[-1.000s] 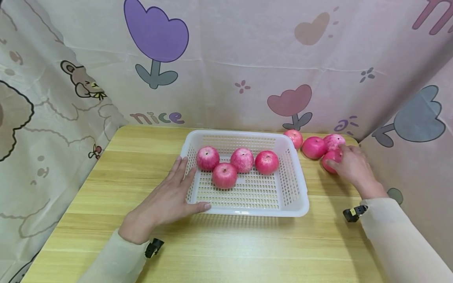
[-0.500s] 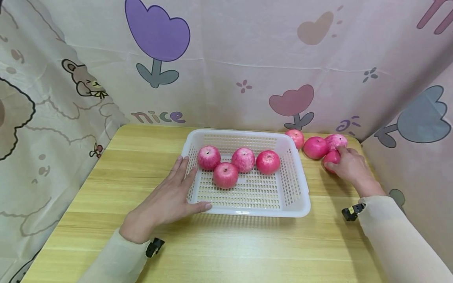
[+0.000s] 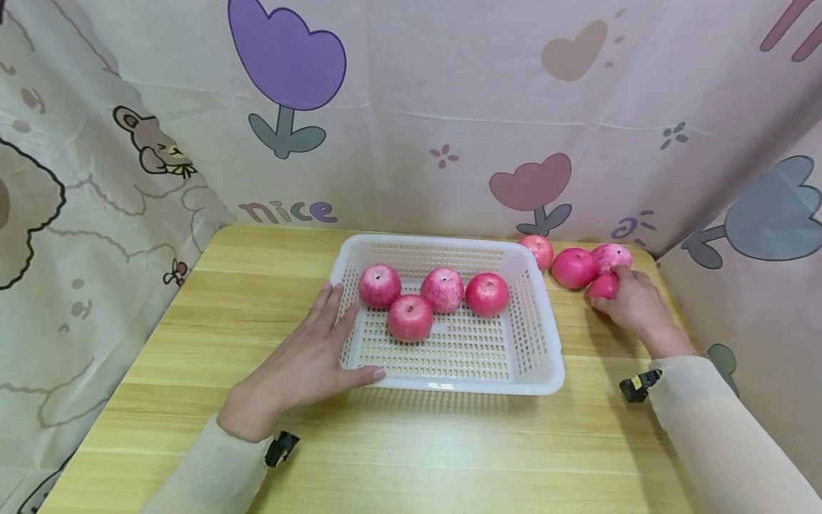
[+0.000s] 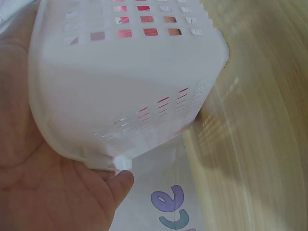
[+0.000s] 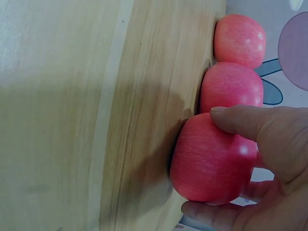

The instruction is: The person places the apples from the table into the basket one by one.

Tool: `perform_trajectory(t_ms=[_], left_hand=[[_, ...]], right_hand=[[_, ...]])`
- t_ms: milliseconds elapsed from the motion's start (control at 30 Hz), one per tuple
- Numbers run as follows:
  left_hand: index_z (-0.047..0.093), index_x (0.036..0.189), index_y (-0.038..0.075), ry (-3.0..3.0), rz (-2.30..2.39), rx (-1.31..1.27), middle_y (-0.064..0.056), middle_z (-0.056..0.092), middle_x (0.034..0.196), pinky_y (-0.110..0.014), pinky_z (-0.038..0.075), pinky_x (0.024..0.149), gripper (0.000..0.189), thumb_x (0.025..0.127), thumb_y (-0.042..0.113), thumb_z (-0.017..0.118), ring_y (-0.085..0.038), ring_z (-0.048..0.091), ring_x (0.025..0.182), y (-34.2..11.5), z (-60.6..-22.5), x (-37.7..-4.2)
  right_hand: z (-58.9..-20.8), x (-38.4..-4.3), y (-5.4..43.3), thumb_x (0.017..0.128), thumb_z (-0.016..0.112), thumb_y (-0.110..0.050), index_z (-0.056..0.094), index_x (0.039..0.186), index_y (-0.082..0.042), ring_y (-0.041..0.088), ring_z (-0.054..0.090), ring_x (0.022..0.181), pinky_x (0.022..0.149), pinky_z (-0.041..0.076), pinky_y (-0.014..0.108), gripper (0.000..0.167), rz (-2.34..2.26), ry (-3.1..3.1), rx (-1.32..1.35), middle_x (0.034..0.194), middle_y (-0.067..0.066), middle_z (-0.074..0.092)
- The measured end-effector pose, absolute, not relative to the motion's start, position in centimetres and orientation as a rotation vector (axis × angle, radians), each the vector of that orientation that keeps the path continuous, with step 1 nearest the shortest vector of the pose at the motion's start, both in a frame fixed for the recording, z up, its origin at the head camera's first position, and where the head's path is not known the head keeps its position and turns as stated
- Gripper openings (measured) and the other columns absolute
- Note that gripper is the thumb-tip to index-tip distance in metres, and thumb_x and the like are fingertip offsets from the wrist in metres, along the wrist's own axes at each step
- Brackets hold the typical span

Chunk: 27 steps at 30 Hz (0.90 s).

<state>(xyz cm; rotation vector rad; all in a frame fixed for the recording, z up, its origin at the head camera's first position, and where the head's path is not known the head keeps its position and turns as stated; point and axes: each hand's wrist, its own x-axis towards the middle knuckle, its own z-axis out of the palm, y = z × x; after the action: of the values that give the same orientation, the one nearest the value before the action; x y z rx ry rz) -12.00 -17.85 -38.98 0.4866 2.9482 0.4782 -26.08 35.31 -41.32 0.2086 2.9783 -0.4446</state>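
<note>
Head view: a printed curtain (image 3: 398, 135) backs the wooden table (image 3: 424, 450). On the table stands a white basket (image 3: 488, 387), upright, containing four apples (image 3: 409, 318) on its perforated floor. Left hand (image 3: 302, 364): fingers spread along the basket's left side, thumb laid over the near rim, apparently to steady it. Right hand (image 3: 642, 307): pinching the held apple (image 5: 211, 161) between thumb and fingers, at the table's right end, outside the basket. Three apples (image 3: 574, 268) lie close by on the table, one of them beside the basket's far right corner. The held apple appears to rest on the table; whether any weight is off it cannot be told.

Assessment: the step in hand is judged to be picking up a loose apple. The next move calls for a firm grip and a lift clear of the neighbouring fruit, without rolling it.
</note>
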Motion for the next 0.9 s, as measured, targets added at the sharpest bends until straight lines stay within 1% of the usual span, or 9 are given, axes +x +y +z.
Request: perform_trajectory(t_ms=[233, 367, 500, 700, 900], left_hand=[[0.020, 0.168, 0.004, 2.943, 0.480, 0.488, -0.021, -0.007, 0.177, -0.061, 0.020, 0.128, 0.130, 0.080, 0.097, 0.048, -0.037, -0.012, 0.164, -17.8, -39.0, -12.0], [0.020, 0.168, 0.004, 2.947, 0.472, 0.499, -0.022, -0.007, 0.177, -0.060, 0.020, 0.128, 0.130, 0.080, 0.097, 0.047, -0.037, -0.012, 0.164, -17.9, -39.0, -12.0], [0.020, 0.168, 0.004, 2.948, 0.469, 0.504, -0.022, -0.007, 0.177, -0.060, 0.020, 0.128, 0.130, 0.081, 0.097, 0.047, -0.038, -0.012, 0.164, -17.8, -39.0, -12.1], [0.021, 0.168, 0.004, 2.941, 0.472, 0.496, -0.022, -0.007, 0.177, -0.060, 0.019, 0.129, 0.131, 0.080, 0.097, 0.048, -0.037, -0.012, 0.164, -17.9, -38.9, -12.1], [0.021, 0.168, 0.004, 2.937, 0.475, 0.487, -0.021, -0.007, 0.177, -0.060, 0.019, 0.129, 0.131, 0.080, 0.096, 0.049, -0.037, -0.012, 0.164, -17.9, -39.0, -12.1]], right_hand=[[-41.2, -26.0, 35.2, 0.097, 0.073, -0.036, 0.020, 0.161, 0.008, 0.066, 0.039, 0.124, 0.102, 0.043, 0.079, 0.094, -0.456, 2.968, 0.251, 0.143, 0.047, 0.031], [-41.1, -25.9, 35.2, 0.097, 0.074, -0.036, 0.024, 0.158, 0.010, 0.063, 0.042, 0.120, 0.100, 0.046, 0.077, 0.092, -0.445, 2.991, 0.236, 0.139, 0.045, 0.034], [-40.7, -25.8, 35.2, 0.096, 0.074, -0.036, 0.026, 0.156, 0.012, 0.062, 0.044, 0.117, 0.099, 0.046, 0.076, 0.091, -0.443, 3.008, 0.209, 0.136, 0.044, 0.036], [-39.8, -25.4, 35.0, 0.094, 0.074, -0.039, 0.027, 0.156, 0.012, 0.064, 0.045, 0.119, 0.100, 0.042, 0.079, 0.093, -0.434, 3.031, 0.165, 0.138, 0.047, 0.036], [-38.6, -24.8, 34.3, 0.094, 0.076, -0.040, 0.027, 0.158, 0.009, 0.065, 0.042, 0.122, 0.097, 0.044, 0.080, 0.094, -0.448, 3.059, 0.111, 0.144, 0.047, 0.033]])
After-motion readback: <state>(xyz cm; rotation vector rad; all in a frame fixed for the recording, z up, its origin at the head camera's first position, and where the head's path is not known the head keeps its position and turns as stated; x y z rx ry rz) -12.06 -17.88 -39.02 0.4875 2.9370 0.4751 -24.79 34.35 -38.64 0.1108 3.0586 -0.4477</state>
